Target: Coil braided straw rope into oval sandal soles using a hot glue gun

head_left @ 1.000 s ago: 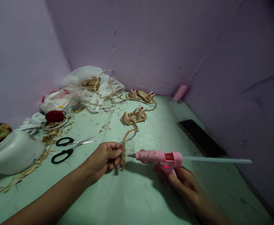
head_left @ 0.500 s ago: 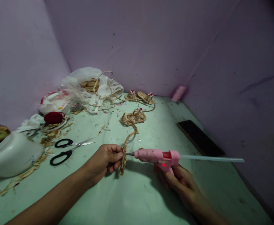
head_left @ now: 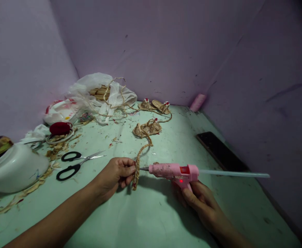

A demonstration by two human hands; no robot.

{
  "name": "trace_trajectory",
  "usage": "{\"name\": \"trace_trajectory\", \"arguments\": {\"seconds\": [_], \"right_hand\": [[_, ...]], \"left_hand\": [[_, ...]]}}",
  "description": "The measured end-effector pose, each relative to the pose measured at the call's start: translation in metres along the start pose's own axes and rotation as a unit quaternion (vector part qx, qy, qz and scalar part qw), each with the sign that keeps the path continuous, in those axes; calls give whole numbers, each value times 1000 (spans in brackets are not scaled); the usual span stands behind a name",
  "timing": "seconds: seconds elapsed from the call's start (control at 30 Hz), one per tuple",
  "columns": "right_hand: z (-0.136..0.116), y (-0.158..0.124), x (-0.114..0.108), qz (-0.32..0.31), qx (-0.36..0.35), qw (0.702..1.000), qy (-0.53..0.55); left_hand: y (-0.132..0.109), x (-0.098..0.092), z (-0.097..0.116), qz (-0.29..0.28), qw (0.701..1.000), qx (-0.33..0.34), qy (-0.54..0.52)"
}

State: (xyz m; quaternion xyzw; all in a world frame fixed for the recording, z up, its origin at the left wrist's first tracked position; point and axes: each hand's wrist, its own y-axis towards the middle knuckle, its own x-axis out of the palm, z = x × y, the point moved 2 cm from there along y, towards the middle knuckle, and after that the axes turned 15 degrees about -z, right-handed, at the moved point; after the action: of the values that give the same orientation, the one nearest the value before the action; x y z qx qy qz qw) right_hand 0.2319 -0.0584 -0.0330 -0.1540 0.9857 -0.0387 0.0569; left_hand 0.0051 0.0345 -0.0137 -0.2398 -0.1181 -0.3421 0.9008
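Between the thumb and fingers of my left hand (head_left: 121, 173) is the folded end of a braided straw rope (head_left: 137, 168). My right hand (head_left: 201, 199) is wrapped round the handle of a pink glue gun (head_left: 168, 171), whose red light is lit. The gun's metal nozzle points left and meets the side of the rope beside my left fingertips; I cannot tell whether glue is coming out. A long clear glue stick (head_left: 235, 173) sticks out of its back. From my left hand the rope runs away to a small woven slipper piece (head_left: 148, 128) on the table.
Black-handled scissors (head_left: 76, 163) lie left of my left hand. A dark phone (head_left: 220, 150) rests at the right. Two woven slippers (head_left: 161, 106) and a plastic bag (head_left: 92, 82) are at the back. Red yarn (head_left: 60, 128) and a white pot (head_left: 16, 168) stand left, among straw scraps.
Almost nothing differs. The whole view has shifted very slightly, while both hands, the rope and the glue gun keep the same positions relative to one another.
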Motion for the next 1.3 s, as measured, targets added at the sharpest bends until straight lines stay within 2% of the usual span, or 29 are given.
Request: {"name": "trace_trajectory", "arguments": {"seconds": [0.23,0.53,1.07,1.3], "right_hand": [[-3,-2,2,11,-6,1000,0],[-8,1,0,-21,-50,997,-62],[-8,0,-1,-39,-58,993,-94],[-5,-3,-2,-24,-43,992,-113]], "left_hand": [[0,-3,0,7,1000,5,-19],[3,-3,3,18,999,4,-43],[3,-5,4,20,998,14,-64],[3,-6,3,19,997,15,-67]]}}
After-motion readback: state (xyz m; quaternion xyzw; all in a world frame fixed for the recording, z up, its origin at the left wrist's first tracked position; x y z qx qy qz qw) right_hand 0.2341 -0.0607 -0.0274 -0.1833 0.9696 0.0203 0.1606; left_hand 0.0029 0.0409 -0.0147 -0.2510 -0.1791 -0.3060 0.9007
